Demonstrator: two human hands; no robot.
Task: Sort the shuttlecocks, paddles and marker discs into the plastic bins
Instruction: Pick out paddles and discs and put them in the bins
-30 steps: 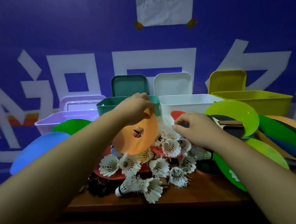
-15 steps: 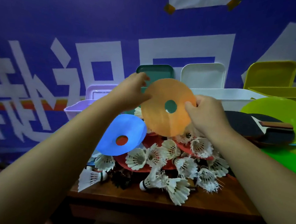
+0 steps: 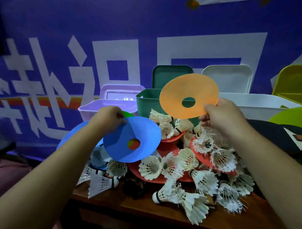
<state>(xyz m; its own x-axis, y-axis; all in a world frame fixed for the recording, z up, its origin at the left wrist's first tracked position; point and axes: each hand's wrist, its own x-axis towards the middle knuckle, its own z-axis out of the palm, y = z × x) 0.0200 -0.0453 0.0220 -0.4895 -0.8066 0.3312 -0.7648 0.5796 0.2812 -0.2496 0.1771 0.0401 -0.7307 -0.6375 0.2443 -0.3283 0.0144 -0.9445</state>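
My right hand (image 3: 222,116) pinches an orange marker disc (image 3: 188,91) by its lower right edge and holds it up in front of the green bin (image 3: 147,103). My left hand (image 3: 108,120) pinches the upper left edge of a blue marker disc (image 3: 137,131), which tilts over the pile. Beneath both lie several white shuttlecocks (image 3: 172,168) mixed with red discs (image 3: 202,155) on the wooden table (image 3: 141,210). A dark paddle (image 3: 275,135) lies at the right.
Along the wall stand a lilac bin (image 3: 94,111), a white bin (image 3: 262,106) and a yellow bin (image 3: 296,97), each with a lid leaning behind it. A lime disc (image 3: 293,116) sits at the far right. A second blue disc (image 3: 75,135) lies behind my left forearm.
The orange disc passed from my left hand to my right hand alone. My left hand dropped to the blue disc and took hold of its edge. The view swung left.
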